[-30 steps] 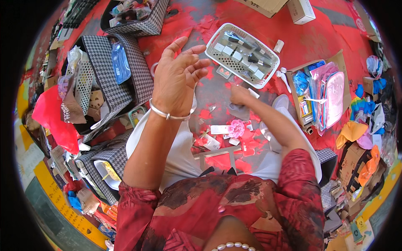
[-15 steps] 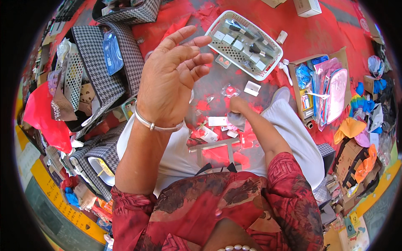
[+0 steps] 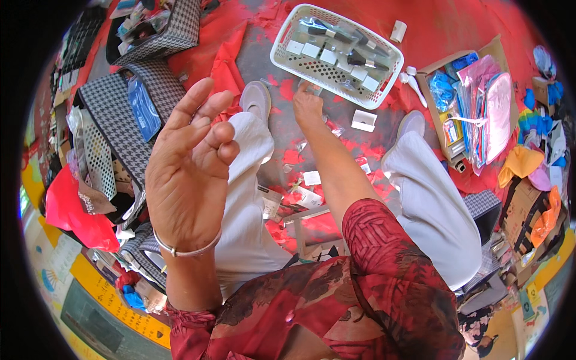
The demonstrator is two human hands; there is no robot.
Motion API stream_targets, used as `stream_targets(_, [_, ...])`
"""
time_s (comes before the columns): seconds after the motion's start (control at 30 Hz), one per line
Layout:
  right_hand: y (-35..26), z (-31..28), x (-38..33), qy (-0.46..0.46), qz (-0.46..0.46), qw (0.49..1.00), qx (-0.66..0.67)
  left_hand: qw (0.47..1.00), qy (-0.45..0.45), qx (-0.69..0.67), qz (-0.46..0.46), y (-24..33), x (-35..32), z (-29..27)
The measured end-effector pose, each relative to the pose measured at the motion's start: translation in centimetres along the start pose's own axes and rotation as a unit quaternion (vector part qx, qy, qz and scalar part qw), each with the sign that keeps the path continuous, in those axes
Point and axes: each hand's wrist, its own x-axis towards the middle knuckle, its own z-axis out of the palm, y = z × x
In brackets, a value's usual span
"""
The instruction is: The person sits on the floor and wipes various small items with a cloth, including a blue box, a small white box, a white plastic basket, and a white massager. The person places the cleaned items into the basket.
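Now reaching further: right hand (image 3: 308,107) down at the white basket's (image 3: 282,57) near rim, fingertips pinched on something unclear; left hand (image 3: 187,174) raised, empty, fingers loosely apart.

White plastic basket (image 3: 312,69), rectangular, perforated walls, lies flat on red-grey floor, upper centre, slightly turned. Inside: small white boxes and dark items in clear bags. Small clear packet (image 3: 313,90) on floor at basket's near edge, under right hand's fingertips; details too small to tell.
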Motion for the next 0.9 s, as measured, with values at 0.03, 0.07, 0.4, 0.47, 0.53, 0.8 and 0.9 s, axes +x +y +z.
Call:
stream_targets(0.03, [0.1,0.3,0.1,0.040,-0.016,0.999,-0.020,1.000,0.000,-0.006,-0.005,0.0,0.1,-0.2])
stream_targets(0.07, [0.2,0.5,0.0,0.052,-0.035,0.998,-0.030,1.000,-0.003,0.000,-0.011,-0.1,0.0,-0.3])
stream_targets(0.4, [-1.6,-1.0,-6.1,-0.090,-0.023,0.984,0.150,0.999,-0.029,-0.003,-0.037,-0.7,0.2,-0.6])
stream_targets(0.47, [-1.0,-1.1,-6.4,-0.070,0.034,0.989,0.127,0.999,-0.026,-0.015,-0.032,-0.7,0.2,-0.6])
stream_targets(0.53, [-0.7,-0.9,-6.4,-0.063,0.052,0.989,0.123,0.999,-0.029,-0.020,-0.027,-0.6,0.2,-0.6])
stream_targets(0.8, [-4.2,1.4,-6.2,-0.116,-0.043,0.992,-0.011,0.999,-0.033,-0.026,-0.026,-0.6,0.2,-0.5])
stream_targets(0.9, [-3.8,0.6,-6.7,-0.128,-0.039,0.990,-0.048,0.999,-0.018,-0.005,-0.027,-0.5,0.1,-0.6])
